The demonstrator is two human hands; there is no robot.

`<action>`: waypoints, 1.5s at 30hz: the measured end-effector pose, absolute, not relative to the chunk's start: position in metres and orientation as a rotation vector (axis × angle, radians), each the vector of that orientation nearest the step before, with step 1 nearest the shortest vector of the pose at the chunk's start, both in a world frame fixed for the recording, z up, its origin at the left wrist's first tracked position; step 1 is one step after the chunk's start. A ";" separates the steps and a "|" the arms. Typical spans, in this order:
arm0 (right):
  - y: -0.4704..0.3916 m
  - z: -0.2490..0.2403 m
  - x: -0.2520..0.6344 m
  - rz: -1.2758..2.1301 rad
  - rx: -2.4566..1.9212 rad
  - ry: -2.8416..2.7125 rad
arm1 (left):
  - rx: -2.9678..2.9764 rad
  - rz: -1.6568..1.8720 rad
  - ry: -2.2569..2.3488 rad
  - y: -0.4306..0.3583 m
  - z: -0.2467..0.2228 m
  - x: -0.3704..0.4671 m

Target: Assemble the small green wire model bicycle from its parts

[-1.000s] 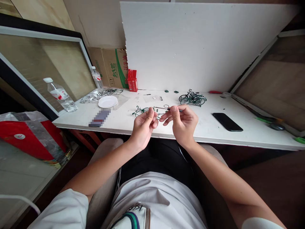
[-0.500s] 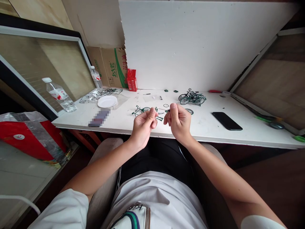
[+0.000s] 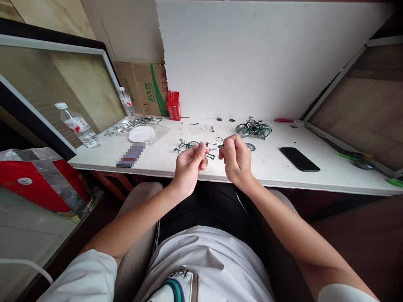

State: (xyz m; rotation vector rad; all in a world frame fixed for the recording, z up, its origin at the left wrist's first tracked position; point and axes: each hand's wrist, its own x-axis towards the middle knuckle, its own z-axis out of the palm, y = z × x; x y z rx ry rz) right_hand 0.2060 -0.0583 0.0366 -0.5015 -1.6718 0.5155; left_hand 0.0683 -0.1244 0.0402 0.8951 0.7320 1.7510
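My right hand is closed round the dark handle of a small screwdriver, whose thin metal shaft points left. Its tip reaches a tiny green part pinched between the thumb and fingers of my left hand. Both hands are raised over the front of the white table. Behind the left hand lies a green model bicycle frame with a spoked wheel. Small loose green pieces and a thin black ring are between and beyond the hands. Another wheel is partly hidden by the right hand.
Assembled model bicycles stand at the back right, near a black phone. To the left are a white plate, parts sprues, water bottles and a red box. A white panel closes the back.
My right hand has turned slightly about the screwdriver, its fingers curling closer. My left hand stays almost still with the small green part.
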 end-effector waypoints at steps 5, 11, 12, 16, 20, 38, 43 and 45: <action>-0.055 0.032 0.207 0.618 -0.392 -1.710 | 0.919 1.781 0.741 -0.123 0.040 0.067; -0.052 0.031 0.206 0.580 -0.308 -1.749 | 0.937 1.813 0.707 -0.121 0.042 0.063; -0.052 0.032 0.206 0.568 -0.303 -1.749 | 0.943 1.813 0.702 -0.121 0.042 0.063; -0.051 0.034 0.208 0.531 -0.332 -1.753 | 0.971 1.796 0.709 -0.121 0.042 0.062; -0.051 0.038 0.211 0.484 -0.356 -1.763 | 0.997 1.791 0.700 -0.120 0.041 0.061; -0.048 0.042 0.220 0.679 -0.372 -1.936 | 1.029 1.776 0.730 -0.115 0.037 0.059; -0.047 0.047 0.224 0.602 -0.348 -1.948 | 1.025 1.776 0.723 -0.113 0.037 0.057; -0.047 0.049 0.224 0.582 -0.340 -1.951 | 1.022 1.770 0.717 -0.113 0.037 0.057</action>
